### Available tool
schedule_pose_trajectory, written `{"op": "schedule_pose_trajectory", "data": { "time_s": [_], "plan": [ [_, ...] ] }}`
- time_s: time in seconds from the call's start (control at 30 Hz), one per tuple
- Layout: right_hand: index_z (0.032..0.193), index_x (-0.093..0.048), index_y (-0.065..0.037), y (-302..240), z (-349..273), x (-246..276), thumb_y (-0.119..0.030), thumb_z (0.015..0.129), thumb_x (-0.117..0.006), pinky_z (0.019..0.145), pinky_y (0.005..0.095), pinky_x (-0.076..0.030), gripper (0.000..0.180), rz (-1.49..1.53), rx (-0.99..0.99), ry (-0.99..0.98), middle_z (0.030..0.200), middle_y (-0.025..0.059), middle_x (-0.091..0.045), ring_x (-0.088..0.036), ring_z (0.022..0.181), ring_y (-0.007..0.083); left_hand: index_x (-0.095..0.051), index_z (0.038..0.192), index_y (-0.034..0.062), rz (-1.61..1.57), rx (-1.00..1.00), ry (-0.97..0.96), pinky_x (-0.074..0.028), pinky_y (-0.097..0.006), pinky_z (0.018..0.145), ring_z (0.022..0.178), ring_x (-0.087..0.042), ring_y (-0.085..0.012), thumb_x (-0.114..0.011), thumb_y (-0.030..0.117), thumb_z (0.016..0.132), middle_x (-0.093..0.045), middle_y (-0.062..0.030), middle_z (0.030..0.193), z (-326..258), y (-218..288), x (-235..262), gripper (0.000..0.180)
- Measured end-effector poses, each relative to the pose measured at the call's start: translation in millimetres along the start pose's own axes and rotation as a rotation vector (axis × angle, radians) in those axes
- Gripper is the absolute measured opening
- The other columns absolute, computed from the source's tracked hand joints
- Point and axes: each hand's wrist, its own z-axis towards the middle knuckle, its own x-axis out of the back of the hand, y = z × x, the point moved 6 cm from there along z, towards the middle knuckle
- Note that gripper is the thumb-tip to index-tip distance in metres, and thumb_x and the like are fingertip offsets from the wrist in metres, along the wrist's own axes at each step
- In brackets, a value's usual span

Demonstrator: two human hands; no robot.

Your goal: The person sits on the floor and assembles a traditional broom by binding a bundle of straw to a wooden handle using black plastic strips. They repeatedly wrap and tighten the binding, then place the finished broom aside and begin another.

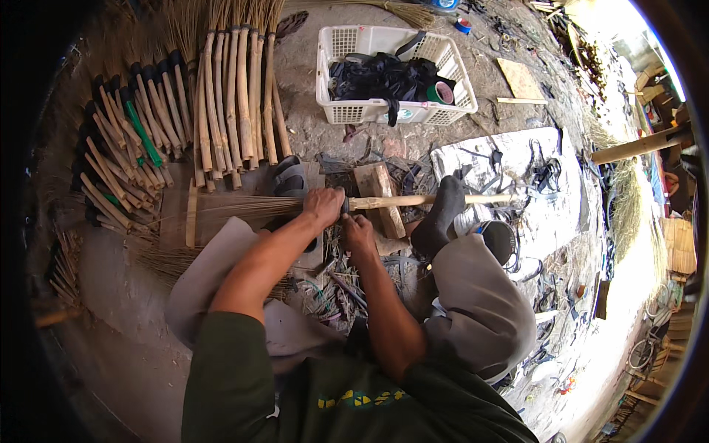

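A broom lies crosswise in front of me, its thin brown bristles (244, 207) to the left and its bamboo handle (399, 201) to the right. My left hand (325, 207) is wrapped round it where bristles meet handle. A black strip (345, 205) circles the broom there, right beside the left fingers. Just below, my right hand (360, 234) is closed, thumb and finger pinched at the strip's lower end. A foot in a dark grey sock (442, 214) rests across the handle further right. A wooden block (384, 193) sits under the handle.
Finished-looking brooms with bamboo handles (242, 100) are piled at the far left. A white plastic basket (360, 113) holds black strips and a tape roll (441, 93). A white sheet (546, 151) with black scraps lies right. A dark round container (499, 242) stands by my right knee.
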Motion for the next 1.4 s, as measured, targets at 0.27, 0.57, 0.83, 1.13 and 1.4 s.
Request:
{"op": "schedule_pose_trajectory", "data": {
  "time_s": [0.27, 0.57, 0.83, 1.13, 1.4],
  "plan": [
    [0.086, -0.062, -0.004, -11.1, 1.2, -2.7, -0.024, 0.097, -0.063, 0.044, 0.0319, -0.037, 0.023, 0.172, -0.073, -0.061, 0.065, 0.0034, -0.055, -0.050, 0.049, 0.0141, -0.049, 0.126, -0.0025, 0.023, -0.086, 0.134, -0.053, -0.047, 0.089, 0.097, -0.069, -0.0373, -0.068, 0.019, 0.082, -0.070, -0.0222, 0.103, -8.3, 2.3, 0.0, 0.053],
    [0.105, -0.066, 0.001, -51.2, -19.4, 25.1, -0.011, 0.091, -0.062, 0.075, 0.0410, -0.051, 0.018, -0.045, 0.462, 0.074, 0.085, 0.0149, -0.064, -0.063, 0.078, 0.0298, -0.040, 0.151, 0.0111, -0.288, -0.125, -0.027, -0.041, -0.052, 0.109, 0.131, -0.053, -0.0364, -0.072, 0.019, 0.080, -0.054, -0.0198, 0.145, -17.2, -2.0, 15.0, 0.078],
    [0.105, -0.061, -0.001, -75.5, -33.0, 15.8, -0.007, 0.089, -0.064, 0.082, 0.0480, -0.050, 0.018, -0.449, 0.817, 0.079, 0.099, 0.0212, -0.064, -0.060, 0.096, 0.0453, -0.055, 0.139, 0.0062, -0.247, -0.079, -0.104, -0.054, -0.045, 0.091, 0.110, -0.066, -0.0395, -0.065, 0.008, 0.074, -0.069, -0.0234, 0.118, -6.7, -2.7, 20.1, 0.066],
    [0.095, -0.062, -0.002, -109.2, -11.4, 4.7, -0.006, 0.091, -0.062, 0.080, 0.0468, -0.047, 0.006, -0.681, 1.131, -0.065, 0.092, 0.0154, -0.063, -0.060, 0.091, 0.0393, -0.069, 0.102, -0.0033, -0.233, -0.015, -0.144, -0.057, -0.044, 0.076, 0.090, -0.072, -0.0395, -0.066, 0.011, 0.068, -0.071, -0.0268, 0.092, 3.6, -6.4, -1.3, 0.038],
    [0.090, -0.061, -0.003, -100.4, 31.5, 5.3, -0.011, 0.087, -0.068, 0.076, 0.0442, -0.047, 0.011, -0.634, 1.018, -0.263, 0.087, 0.0147, -0.063, -0.061, 0.086, 0.0372, -0.057, 0.108, -0.0048, -0.505, 0.101, -0.206, -0.053, -0.053, 0.081, 0.093, -0.065, -0.0490, -0.065, 0.016, 0.073, -0.068, -0.0283, 0.095, -8.3, -10.7, 25.4, 0.041]
  ]
}}
